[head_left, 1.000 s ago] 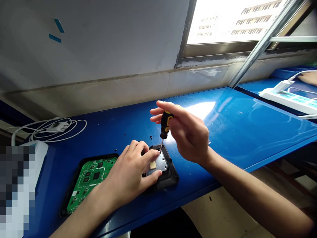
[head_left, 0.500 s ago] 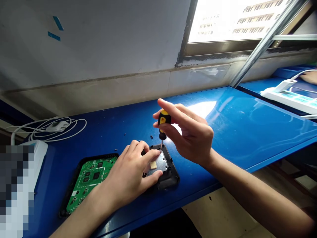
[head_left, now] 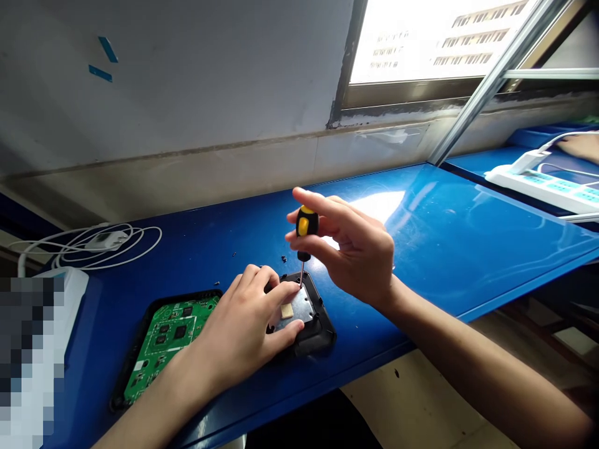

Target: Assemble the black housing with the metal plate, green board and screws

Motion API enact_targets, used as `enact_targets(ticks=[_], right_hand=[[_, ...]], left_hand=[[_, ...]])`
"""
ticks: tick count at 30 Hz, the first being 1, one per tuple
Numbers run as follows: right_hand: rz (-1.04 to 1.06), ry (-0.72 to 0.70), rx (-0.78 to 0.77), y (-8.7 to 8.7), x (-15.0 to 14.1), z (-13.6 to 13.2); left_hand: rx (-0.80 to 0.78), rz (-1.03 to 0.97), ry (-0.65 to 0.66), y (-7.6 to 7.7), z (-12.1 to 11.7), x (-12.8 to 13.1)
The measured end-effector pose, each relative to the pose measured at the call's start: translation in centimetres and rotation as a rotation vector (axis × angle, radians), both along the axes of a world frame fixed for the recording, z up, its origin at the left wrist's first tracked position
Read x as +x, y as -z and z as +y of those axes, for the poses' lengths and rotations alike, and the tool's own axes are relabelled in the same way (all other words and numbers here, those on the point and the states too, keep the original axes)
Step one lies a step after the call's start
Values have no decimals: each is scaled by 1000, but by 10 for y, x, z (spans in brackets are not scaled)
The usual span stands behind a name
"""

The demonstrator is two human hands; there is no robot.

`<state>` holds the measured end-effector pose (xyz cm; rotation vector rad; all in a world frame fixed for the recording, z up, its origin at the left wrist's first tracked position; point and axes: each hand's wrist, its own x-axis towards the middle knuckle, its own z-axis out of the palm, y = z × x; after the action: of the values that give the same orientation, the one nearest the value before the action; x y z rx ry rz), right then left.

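My right hand (head_left: 355,255) pinches a small black and yellow screwdriver (head_left: 304,234), held nearly upright with its tip down on the far corner of a metal plate (head_left: 302,307). The plate sits inside a black plastic device housing (head_left: 318,330) on the blue table (head_left: 444,243). My left hand (head_left: 246,330) lies on the housing and grips it, thumb at its near side and index fingertip right beside the screwdriver tip. A green circuit board (head_left: 163,346) shows in the housing's left part, beside my left wrist.
Tiny black screws (head_left: 283,258) lie on the table behind the housing. A coiled white cable with a plug (head_left: 100,240) is at the far left, a white box (head_left: 70,293) below it. A white power strip (head_left: 543,181) and another person's hand (head_left: 580,146) are at the far right.
My right hand has shifted its fingers round the screwdriver handle and brought it more upright; the tip stays at the same corner. My left hand has not moved.
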<state>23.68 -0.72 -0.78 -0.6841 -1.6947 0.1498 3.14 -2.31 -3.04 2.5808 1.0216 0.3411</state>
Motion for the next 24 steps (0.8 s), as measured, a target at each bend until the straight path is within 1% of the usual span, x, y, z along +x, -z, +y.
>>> enact_targets(ticks=[2,4,10,18,24], right_hand=[[22,49,36,2,0,1],[29,65,60,2,1,0],[-7,-103,-49,-2,1,-5],[-29,-98,-41,-4,1,-2],[-63,-74,-42,-5,2,-2]], left_hand=[[-5,-2,0,0,0,-1],[-9,-3,2,0,0,-1],[1,-4,0,0,0,0],[12,-5,2,1,-1,1],[4,6,-4,-1,-1,1]])
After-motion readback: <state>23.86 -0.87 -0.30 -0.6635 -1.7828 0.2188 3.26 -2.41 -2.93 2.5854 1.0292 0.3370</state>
